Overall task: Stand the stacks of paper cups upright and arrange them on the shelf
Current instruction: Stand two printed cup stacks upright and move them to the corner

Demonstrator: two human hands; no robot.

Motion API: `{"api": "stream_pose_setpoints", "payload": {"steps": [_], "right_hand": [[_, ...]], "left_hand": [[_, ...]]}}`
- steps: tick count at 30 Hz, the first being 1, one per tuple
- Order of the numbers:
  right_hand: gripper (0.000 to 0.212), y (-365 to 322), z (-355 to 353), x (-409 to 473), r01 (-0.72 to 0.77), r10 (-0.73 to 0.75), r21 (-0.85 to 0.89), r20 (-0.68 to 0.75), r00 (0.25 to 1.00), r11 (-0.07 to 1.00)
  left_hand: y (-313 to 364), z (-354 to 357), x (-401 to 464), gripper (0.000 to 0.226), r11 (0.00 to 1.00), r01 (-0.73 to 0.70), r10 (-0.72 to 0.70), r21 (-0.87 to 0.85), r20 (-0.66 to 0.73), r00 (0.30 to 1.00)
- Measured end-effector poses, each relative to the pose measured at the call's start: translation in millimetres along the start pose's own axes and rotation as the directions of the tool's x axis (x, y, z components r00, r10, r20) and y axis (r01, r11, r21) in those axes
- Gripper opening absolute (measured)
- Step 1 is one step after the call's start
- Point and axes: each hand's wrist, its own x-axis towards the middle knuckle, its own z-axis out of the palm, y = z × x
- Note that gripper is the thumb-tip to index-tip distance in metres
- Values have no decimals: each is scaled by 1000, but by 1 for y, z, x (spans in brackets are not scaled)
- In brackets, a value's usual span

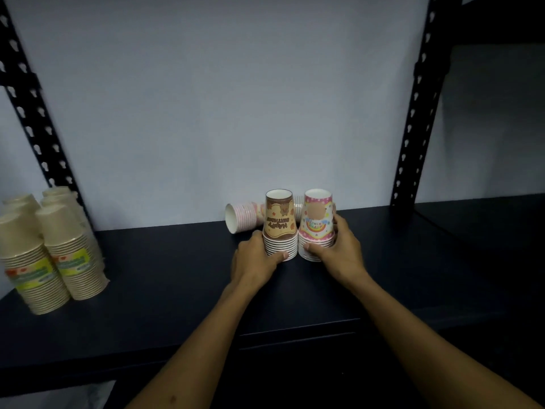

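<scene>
Two short stacks of party cups stand mouth-down side by side on the dark shelf. My left hand grips the base of the brown "Happy Birthday" stack. My right hand grips the pink stack from its right side. Behind them a pink-striped stack lies on its side, its open mouth facing left. Another lying stack shows partly between the two upright ones, mostly hidden.
Several tall stacks of beige cups with yellow-green labels stand at the shelf's left end. Black perforated uprights rise at the left and right. A pale wall backs the shelf. The shelf's front edge runs below my forearms.
</scene>
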Motion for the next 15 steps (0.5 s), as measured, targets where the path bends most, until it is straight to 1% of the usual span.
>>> {"api": "stream_pose_setpoints", "payload": {"steps": [8, 11, 15], "right_hand": [[80, 34, -117, 3, -92, 69, -136, -163, 984, 986], [79, 42, -144, 5, -125, 93, -130, -227, 969, 984], [69, 51, -163, 18, -165, 119, -156, -266, 957, 974]], "left_hand": [[85, 90, 18, 57, 985, -132, 149, -107, 172, 974], [109, 120, 24, 57, 978, -166, 189, -124, 203, 961], [125, 145, 42, 58, 971, -190, 219, -144, 227, 949]]}}
